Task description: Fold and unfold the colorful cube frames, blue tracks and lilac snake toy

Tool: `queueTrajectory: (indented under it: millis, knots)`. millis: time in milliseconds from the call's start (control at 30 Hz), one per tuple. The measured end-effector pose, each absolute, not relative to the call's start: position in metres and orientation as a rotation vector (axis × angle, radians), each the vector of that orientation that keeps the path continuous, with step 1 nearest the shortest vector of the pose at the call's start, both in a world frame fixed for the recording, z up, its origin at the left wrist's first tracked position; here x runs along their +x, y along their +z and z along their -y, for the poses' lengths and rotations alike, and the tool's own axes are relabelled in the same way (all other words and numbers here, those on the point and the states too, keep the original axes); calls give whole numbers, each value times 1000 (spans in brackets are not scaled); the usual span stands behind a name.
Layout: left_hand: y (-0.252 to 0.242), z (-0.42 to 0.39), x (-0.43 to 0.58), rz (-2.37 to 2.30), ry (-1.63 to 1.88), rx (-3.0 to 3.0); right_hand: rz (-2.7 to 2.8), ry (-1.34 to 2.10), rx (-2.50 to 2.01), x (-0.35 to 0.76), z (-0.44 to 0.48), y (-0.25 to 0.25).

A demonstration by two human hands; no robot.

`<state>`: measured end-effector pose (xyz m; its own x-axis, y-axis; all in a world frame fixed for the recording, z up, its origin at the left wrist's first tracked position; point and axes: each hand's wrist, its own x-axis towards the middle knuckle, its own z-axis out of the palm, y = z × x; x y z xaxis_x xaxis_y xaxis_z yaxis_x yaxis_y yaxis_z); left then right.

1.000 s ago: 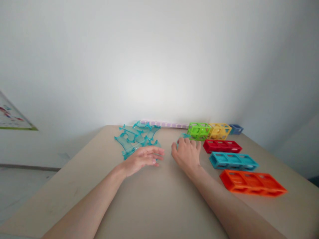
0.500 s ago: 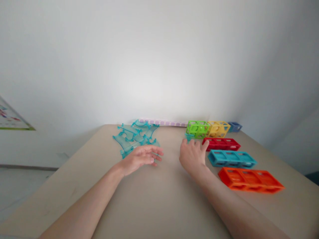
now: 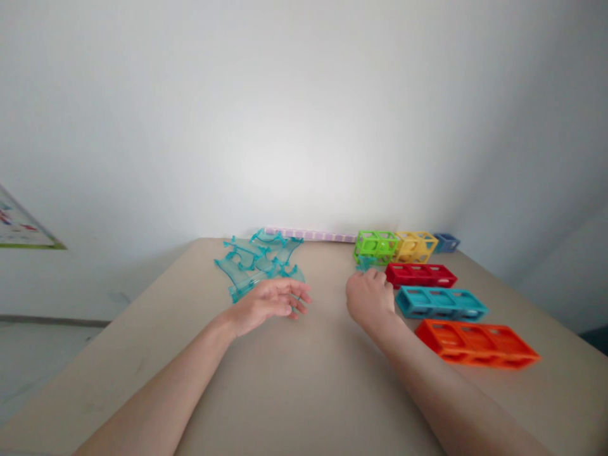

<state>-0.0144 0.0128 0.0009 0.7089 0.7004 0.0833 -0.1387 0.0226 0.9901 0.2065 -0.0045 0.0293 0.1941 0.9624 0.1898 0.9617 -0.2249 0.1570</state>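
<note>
My left hand hovers palm inward over the table, fingers apart and slightly curved, with nothing in it. Just beyond it lies a loose pile of translucent teal plastic track pieces with small end clips. My right hand is closed, its knuckles toward me. At its fingertips shows a small translucent teal plastic piece, mostly hidden by the fingers, in front of the green open-frame block. Close to the right of this hand are the red three-cell frame and the blue three-cell frame.
An orange three-cell frame lies nearest on the right, beside my right forearm. A yellow frame block and a dark blue block stand at the back. Along the wall runs a purple-and-white strip.
My right hand has shifted slightly right and toward me, its fingers curling in. The small teal piece at its fingertips has moved a little right too. My left hand stays nearly still.
</note>
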Motion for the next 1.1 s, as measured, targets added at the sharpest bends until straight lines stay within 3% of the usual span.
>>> queueTrajectory:
  millis: [367,800,1100]
  knots:
    - [3,-12,-14,-488,686,1413,-1950,356,2401,210,4,28]
    - [2,-16,-16,-499,909,1358,-1939,431,2398,212,6,30]
    - [4,-15,-15,-497,925,1350,-2293,460,2256,202,-1,10]
